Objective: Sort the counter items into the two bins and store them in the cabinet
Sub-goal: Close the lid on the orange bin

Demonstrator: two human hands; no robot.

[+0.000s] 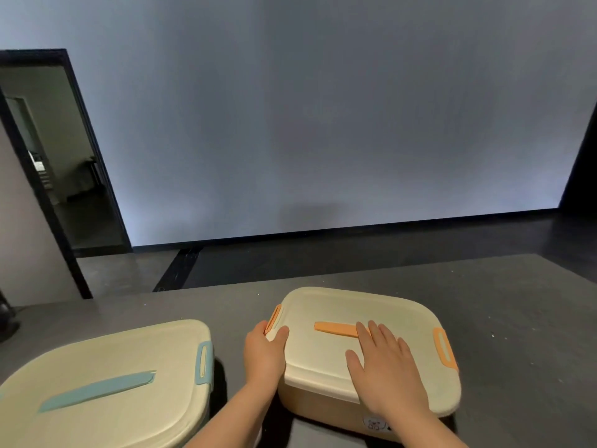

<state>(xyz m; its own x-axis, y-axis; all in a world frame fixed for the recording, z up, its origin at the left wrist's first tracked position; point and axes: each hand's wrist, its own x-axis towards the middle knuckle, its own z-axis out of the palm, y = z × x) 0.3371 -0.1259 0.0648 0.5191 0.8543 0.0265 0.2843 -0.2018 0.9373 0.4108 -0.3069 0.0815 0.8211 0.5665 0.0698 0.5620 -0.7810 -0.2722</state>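
Nearest me, my right hand [384, 363] lies flat, fingers straight, on the orange bin [368, 347]; my left hand [263, 349] grips its left latch [274, 318]. Blue bin [106, 379] sits left of it.

The right bin [368, 357] has a cream lid with orange handle strip and clasps over a tan body (a small white sticker on its front). The left bin [106, 383] is cream with pale blue trim. The tabletop [504, 305] is dark grey, the wall [323, 124] bluish grey.

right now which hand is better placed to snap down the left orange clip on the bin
Left. The left hand already grips the orange clip at that corner; the right hand lies flat on the lid.
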